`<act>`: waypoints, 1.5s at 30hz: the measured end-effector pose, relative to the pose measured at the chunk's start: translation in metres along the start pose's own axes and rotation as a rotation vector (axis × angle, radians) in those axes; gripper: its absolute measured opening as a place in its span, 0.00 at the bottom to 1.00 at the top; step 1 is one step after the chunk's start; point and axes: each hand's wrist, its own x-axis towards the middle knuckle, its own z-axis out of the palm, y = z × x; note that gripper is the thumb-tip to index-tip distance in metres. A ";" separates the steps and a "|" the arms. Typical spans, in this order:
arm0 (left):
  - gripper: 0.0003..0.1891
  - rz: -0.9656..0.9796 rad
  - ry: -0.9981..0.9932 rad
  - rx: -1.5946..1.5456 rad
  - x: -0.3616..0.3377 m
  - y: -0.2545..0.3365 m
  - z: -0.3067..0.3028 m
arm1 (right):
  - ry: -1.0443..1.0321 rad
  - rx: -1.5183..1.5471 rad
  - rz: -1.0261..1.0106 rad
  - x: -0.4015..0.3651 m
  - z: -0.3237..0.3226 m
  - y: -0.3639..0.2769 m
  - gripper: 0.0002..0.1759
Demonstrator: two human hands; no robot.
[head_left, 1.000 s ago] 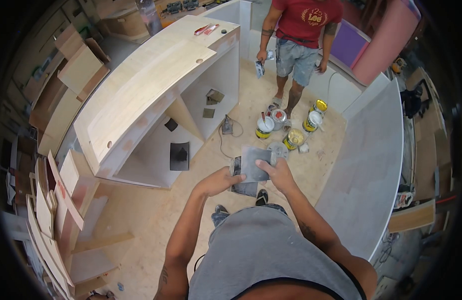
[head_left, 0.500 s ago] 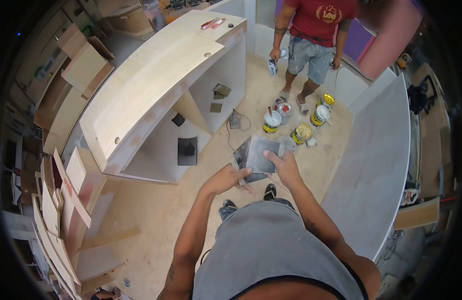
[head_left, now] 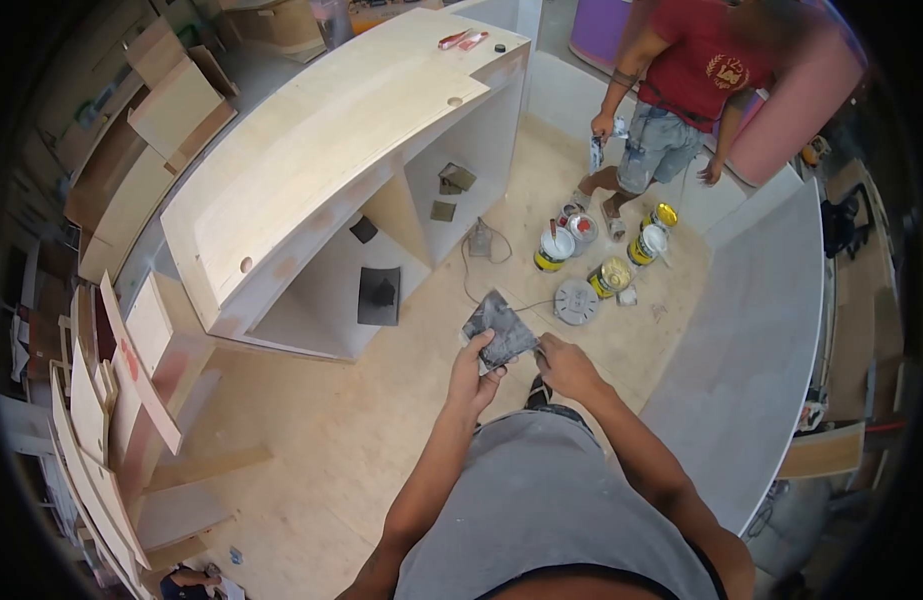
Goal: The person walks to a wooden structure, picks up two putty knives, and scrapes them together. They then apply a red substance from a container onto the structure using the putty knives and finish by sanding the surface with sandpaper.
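A dark grey, smudged sheet (head_left: 499,328) is held in front of my body, above the floor. My left hand (head_left: 473,372) grips its lower left side, thumb on top and fingers beneath. At the sheet's lower right corner, my right hand (head_left: 571,368) has its fingers closed; what they pinch is too small to make out. Beyond the sheet, a round grey disc-like object (head_left: 576,301) lies on the floor with a cable running near it.
A curved wooden counter (head_left: 321,150) with open compartments stands at the left, a black sheet (head_left: 379,297) inside. Paint cans (head_left: 554,248) stand ahead near a person in a red shirt (head_left: 696,70). A curved grey panel (head_left: 741,340) rises at the right.
The sheet has turned and only its dark side shows. My left hand shifted beneath it; my right hand moved down to its corner. The other person stepped and leans differently.
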 end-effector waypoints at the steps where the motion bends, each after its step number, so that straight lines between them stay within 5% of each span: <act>1: 0.10 -0.010 0.009 -0.007 -0.002 0.004 -0.002 | 0.100 0.079 -0.022 -0.002 0.002 -0.002 0.13; 4: 0.12 -0.053 -0.023 0.099 -0.007 0.014 -0.012 | 0.326 0.443 0.236 -0.015 -0.014 -0.040 0.17; 6: 0.13 -0.050 -0.019 -0.038 -0.001 0.012 -0.016 | 0.496 0.533 0.139 -0.011 -0.002 -0.054 0.18; 8: 0.13 -0.061 -0.028 0.065 0.000 0.011 -0.011 | 0.495 0.254 -0.093 0.002 0.018 -0.042 0.15; 9: 0.13 -0.056 -0.033 0.161 0.000 0.009 -0.006 | 0.288 0.204 0.042 0.006 0.024 -0.023 0.14; 13: 0.14 -0.036 -0.047 0.181 -0.009 0.017 -0.001 | 0.179 0.244 0.182 -0.001 0.024 0.008 0.18; 15: 0.15 -0.104 -0.070 0.122 -0.004 0.018 -0.011 | 0.530 0.498 0.212 -0.012 -0.004 -0.048 0.17; 16: 0.15 -0.108 -0.076 0.130 -0.001 0.015 -0.009 | 0.540 0.499 0.215 -0.007 0.003 -0.053 0.17; 18: 0.14 -0.090 0.016 0.097 0.000 -0.001 -0.002 | 0.655 0.286 -0.078 -0.003 0.022 -0.050 0.13; 19: 0.14 -0.101 0.008 0.106 -0.002 -0.001 -0.001 | 0.438 0.290 0.012 -0.001 0.035 -0.021 0.16; 22: 0.13 -0.115 -0.158 0.344 -0.008 0.009 0.005 | 0.313 0.206 0.059 -0.003 0.030 0.006 0.20; 26: 0.13 -0.095 -0.054 0.094 -0.003 0.005 -0.001 | 0.374 0.562 0.421 -0.024 -0.003 -0.045 0.19; 28: 0.14 -0.096 -0.031 -0.033 0.001 -0.002 0.003 | 0.759 0.749 0.105 -0.023 0.010 -0.058 0.16; 29: 0.13 -0.092 -0.068 0.001 0.000 -0.006 0.007 | 0.800 0.700 0.107 -0.020 0.032 -0.046 0.16; 30: 0.13 -0.088 -0.102 0.037 -0.003 -0.007 0.008 | 0.796 0.704 0.101 -0.013 0.042 -0.028 0.16; 32: 0.13 -0.074 -0.132 0.165 -0.009 0.002 0.002 | 0.346 0.426 0.040 -0.009 0.041 0.009 0.16; 33: 0.13 -0.061 -0.170 0.294 -0.008 0.007 0.002 | 0.130 0.446 0.256 -0.011 0.029 0.015 0.16; 36: 0.13 -0.042 -0.101 0.181 -0.016 0.014 0.005 | 0.423 0.600 0.398 -0.024 -0.011 -0.036 0.16; 38: 0.14 -0.036 -0.052 0.081 -0.013 0.008 0.005 | 0.540 0.714 0.225 -0.028 0.005 -0.035 0.19; 40: 0.14 -0.048 -0.014 -0.011 -0.010 0.003 0.005 | 0.633 0.506 -0.079 -0.021 0.020 -0.050 0.22; 42: 0.14 -0.090 -0.169 0.222 -0.013 0.000 0.001 | 0.696 0.291 -0.121 -0.013 0.029 -0.033 0.26; 44: 0.15 -0.067 -0.196 0.308 -0.023 0.000 0.005 | 0.055 -0.088 0.085 -0.006 0.030 0.007 0.28; 45: 0.15 -0.026 -0.220 0.388 -0.025 0.002 0.007 | 0.313 0.133 0.038 -0.008 0.041 0.018 0.28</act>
